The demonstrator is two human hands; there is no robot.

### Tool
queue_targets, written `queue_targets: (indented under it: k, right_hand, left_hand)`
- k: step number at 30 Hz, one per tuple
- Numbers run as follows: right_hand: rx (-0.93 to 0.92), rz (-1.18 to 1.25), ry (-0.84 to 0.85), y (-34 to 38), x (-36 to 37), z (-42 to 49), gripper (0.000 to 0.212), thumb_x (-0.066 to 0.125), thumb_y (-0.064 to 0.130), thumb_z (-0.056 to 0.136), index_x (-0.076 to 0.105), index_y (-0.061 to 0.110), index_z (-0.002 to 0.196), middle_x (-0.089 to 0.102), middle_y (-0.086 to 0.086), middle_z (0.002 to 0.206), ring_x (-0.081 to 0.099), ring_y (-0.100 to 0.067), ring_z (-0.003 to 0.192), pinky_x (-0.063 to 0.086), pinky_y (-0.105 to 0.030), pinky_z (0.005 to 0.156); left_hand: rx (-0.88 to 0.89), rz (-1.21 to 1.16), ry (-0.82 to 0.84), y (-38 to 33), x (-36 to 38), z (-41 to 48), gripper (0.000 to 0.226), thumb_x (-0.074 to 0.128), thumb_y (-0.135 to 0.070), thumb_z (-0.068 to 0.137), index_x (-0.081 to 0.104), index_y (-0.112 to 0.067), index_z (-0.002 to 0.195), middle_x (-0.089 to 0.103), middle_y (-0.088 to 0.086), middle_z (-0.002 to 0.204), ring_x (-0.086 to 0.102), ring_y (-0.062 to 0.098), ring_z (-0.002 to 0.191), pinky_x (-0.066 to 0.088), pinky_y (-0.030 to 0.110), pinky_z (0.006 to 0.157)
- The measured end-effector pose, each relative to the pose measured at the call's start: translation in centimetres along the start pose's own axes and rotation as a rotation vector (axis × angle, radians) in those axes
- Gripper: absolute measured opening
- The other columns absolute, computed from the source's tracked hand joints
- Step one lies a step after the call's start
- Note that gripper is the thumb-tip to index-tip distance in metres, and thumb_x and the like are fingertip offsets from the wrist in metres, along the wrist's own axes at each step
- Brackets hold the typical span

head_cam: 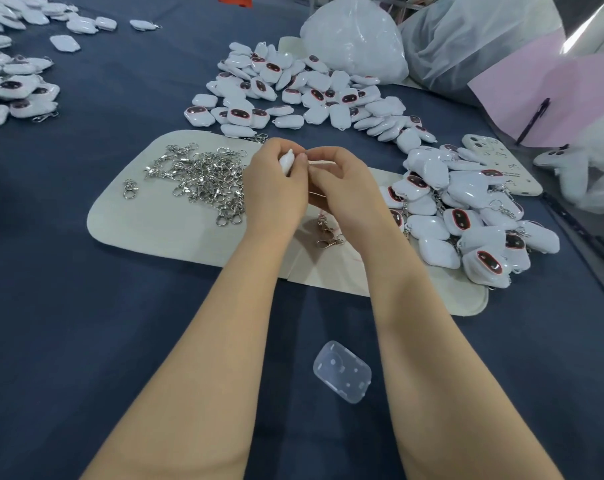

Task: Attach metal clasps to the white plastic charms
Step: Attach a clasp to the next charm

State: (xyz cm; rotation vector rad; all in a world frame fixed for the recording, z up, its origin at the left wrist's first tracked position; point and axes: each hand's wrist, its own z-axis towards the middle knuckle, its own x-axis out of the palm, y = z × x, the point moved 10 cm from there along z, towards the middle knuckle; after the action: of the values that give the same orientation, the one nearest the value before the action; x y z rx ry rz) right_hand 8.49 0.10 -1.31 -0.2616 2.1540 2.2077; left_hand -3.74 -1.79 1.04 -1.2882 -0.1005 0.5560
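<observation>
the left grip (276, 183) holds a charm (287, 163) over the mat (137, 223), the right grip (342, 183) pinches its tip, a done pile (466, 216) sits right, but many bare charms (293, 95) and loose clasps (203, 180) are left.

- Near-left table (86, 306): bare cloth, open passage.
- Mat (127, 223): near-left corner open; clasp heap (203, 178) fills its far left.
- Mat centre: your left hand (276, 188) grips one charm (286, 162), and your right hand (345, 188) pinches at its top; loose clasps (328, 233) lie beneath.
- Right: charm pile (466, 216) overruns the mat, with a phone (501, 164) behind it.
- Far: second charm pile (293, 95) and plastic bags (356, 39) close that side.
- Near centre: clear case (342, 371) between your forearms.
</observation>
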Motion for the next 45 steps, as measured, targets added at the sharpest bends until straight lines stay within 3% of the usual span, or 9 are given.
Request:
queue_targets:
  k: [3, 6, 10, 14, 20, 25, 30, 33, 45]
  right_hand:
    - [-0.02, -0.105, -0.017, 0.3, 0.0, 0.0, 0.022, 0.05, 0.005, 0.091, 0.057, 0.01, 0.111, 0.069, -0.008, 0.103, 0.067, -0.028, 0.095, 0.054, -0.043, 0.089]
    - [-0.124, -0.335, -0.114, 1.5, -0.7, 0.0, 0.024, 0.047, 0.003, 0.088, 0.06, 0.016, 0.104, 0.064, 0.002, 0.096, 0.063, -0.02, 0.095, 0.051, -0.036, 0.087]
    - [-0.136, -0.318, -0.191, 1.6, -1.8, -0.2, 0.025, 0.045, 0.004, 0.09, 0.064, 0.017, 0.101, 0.065, 0.006, 0.105, 0.058, -0.011, 0.103, 0.046, -0.031, 0.096]
    - [-0.143, -0.27, -0.138, 1.6, -1.5, -0.3, 0.013, 0.057, 0.011, 0.09, 0.064, 0.013, 0.101, 0.068, 0.002, 0.098, 0.062, -0.013, 0.097, 0.049, -0.031, 0.092]
    - [-0.154, -0.21, -0.162, 1.6, -1.4, -0.2, 0.006, 0.061, 0.01, 0.089, 0.06, 0.014, 0.094, 0.066, -0.004, 0.087, 0.063, -0.021, 0.084, 0.052, -0.036, 0.085]
    - [-0.175, -0.2, -0.221, 1.6, -1.8, -0.1, 0.008, 0.06, 0.008, 0.089, 0.058, 0.015, 0.093, 0.063, 0.0, 0.082, 0.059, -0.013, 0.073, 0.05, -0.026, 0.075]
    - [-0.226, -0.182, -0.253, 2.2, -2.1, -0.3, 0.01, 0.06, 0.006, 0.089, 0.059, 0.015, 0.092, 0.062, 0.005, 0.084, 0.059, -0.009, 0.077, 0.048, -0.017, 0.072]
    - [-0.268, -0.236, -0.245, 2.6, -1.9, -0.3, 0.011, 0.06, 0.006, 0.088, 0.059, 0.016, 0.091, 0.061, 0.009, 0.082, 0.058, -0.007, 0.078, 0.046, -0.014, 0.072]
    - [-0.33, -0.318, -0.262, 2.8, -1.7, -0.4, 0.006, 0.062, 0.007, 0.088, 0.059, 0.012, 0.091, 0.058, 0.012, 0.077, 0.055, -0.006, 0.072, 0.046, -0.017, 0.071]
  left_hand:
    - [0.007, 0.025, 0.004, 0.0, 0.1, 0.0, 0.007, 0.056, -0.011, 0.09, 0.062, -0.014, 0.091, 0.057, -0.009, 0.081, 0.059, 0.015, 0.082, 0.048, 0.027, 0.072]
    - [0.019, 0.05, 0.01, 0.2, 0.3, 0.0, 0.008, 0.056, -0.011, 0.09, 0.063, -0.013, 0.093, 0.056, -0.01, 0.08, 0.056, 0.014, 0.077, 0.043, 0.023, 0.068]
    - [0.038, 0.078, -0.001, 0.3, 0.1, 0.1, 0.009, 0.057, -0.013, 0.091, 0.064, -0.011, 0.095, 0.057, -0.009, 0.083, 0.053, 0.01, 0.078, 0.035, 0.015, 0.065]
    - [0.003, 0.018, 0.023, 0.6, 0.4, 0.2, 0.006, 0.059, -0.011, 0.089, 0.064, -0.014, 0.088, 0.058, -0.01, 0.077, 0.055, 0.011, 0.077, 0.042, 0.02, 0.069]
    - [-0.117, -0.14, 0.019, 1.8, 0.4, 0.4, 0.009, 0.059, -0.009, 0.088, 0.065, -0.015, 0.086, 0.064, -0.004, 0.078, 0.063, 0.016, 0.08, 0.049, 0.025, 0.072]
    - [-0.16, -0.155, 0.046, 2.0, 0.8, 0.3, 0.006, 0.064, -0.013, 0.085, 0.069, -0.015, 0.085, 0.064, -0.008, 0.075, 0.057, 0.008, 0.071, 0.046, 0.02, 0.067]
    - [-0.187, -0.152, 0.105, 2.3, 1.4, 0.2, 0.008, 0.063, -0.011, 0.085, 0.067, -0.015, 0.08, 0.059, -0.003, 0.067, 0.054, 0.018, 0.07, 0.054, 0.042, 0.078]
    - [-0.188, -0.161, 0.106, 2.1, 1.4, 0.1, 0.01, 0.06, -0.011, 0.086, 0.067, -0.014, 0.081, 0.058, -0.002, 0.067, 0.054, 0.02, 0.071, 0.054, 0.048, 0.08]
    - [-0.094, -0.047, 0.062, 1.2, 0.8, 0.2, 0.013, 0.058, -0.013, 0.089, 0.07, -0.007, 0.089, 0.061, 0.0, 0.076, 0.056, 0.018, 0.074, 0.054, 0.04, 0.076]
